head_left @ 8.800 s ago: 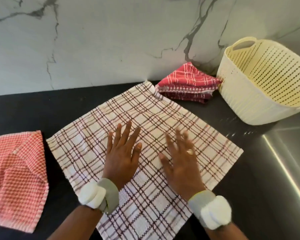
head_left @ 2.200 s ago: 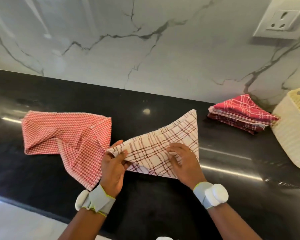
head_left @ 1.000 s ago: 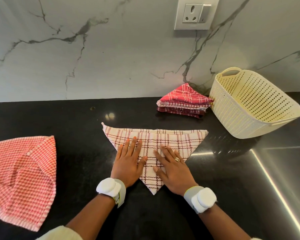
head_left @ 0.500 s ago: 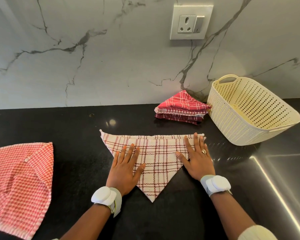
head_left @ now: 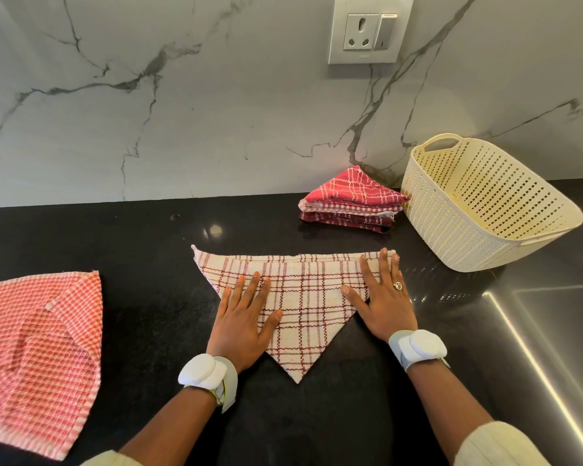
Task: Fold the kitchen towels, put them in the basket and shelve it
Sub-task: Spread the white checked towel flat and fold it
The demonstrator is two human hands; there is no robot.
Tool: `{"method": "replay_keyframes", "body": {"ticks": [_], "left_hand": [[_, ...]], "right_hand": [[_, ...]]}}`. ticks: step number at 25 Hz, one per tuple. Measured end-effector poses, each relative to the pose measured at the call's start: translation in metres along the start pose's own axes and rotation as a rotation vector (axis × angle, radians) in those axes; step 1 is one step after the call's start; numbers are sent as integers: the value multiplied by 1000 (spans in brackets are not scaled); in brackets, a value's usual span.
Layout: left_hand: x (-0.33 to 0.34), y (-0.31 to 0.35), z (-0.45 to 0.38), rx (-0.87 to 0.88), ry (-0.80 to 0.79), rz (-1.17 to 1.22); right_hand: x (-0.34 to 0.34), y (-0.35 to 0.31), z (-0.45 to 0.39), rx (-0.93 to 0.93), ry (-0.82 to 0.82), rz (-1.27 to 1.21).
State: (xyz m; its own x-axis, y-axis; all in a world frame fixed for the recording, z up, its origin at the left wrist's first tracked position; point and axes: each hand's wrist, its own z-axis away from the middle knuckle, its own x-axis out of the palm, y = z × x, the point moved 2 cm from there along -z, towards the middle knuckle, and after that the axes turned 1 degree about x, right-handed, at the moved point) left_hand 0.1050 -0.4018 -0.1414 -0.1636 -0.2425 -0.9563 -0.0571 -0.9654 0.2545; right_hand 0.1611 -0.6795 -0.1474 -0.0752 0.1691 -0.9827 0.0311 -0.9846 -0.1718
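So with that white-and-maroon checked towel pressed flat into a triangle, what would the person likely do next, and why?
Probably fold the right corner over toward the left. The white-and-maroon checked towel lies flat as a wide triangle on the black stone counter, bigger than the folded stack of red towels beside the cream plastic basket. The right hand already rests at that corner, while the left hand pins the cloth.

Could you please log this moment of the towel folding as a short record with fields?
towel in work: plaid towel, folded into a triangle, flat on the counter
left hand: flat on it
right hand: flat on its right corner
folded stack: beside the basket
basket: no towel visible inside
waiting: red checked towel, unfolded, far left
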Motion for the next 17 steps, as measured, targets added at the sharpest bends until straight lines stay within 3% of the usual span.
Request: {"method": "replay_keyframes", "body": {"ticks": [12, 17], "left_hand": [[2, -1, -2, 23, 44, 30], [5, -2, -3, 48, 53, 25]], "right_hand": [[4, -13, 39, 293, 31, -173], [-9, -36, 54, 405, 218, -537]]}}
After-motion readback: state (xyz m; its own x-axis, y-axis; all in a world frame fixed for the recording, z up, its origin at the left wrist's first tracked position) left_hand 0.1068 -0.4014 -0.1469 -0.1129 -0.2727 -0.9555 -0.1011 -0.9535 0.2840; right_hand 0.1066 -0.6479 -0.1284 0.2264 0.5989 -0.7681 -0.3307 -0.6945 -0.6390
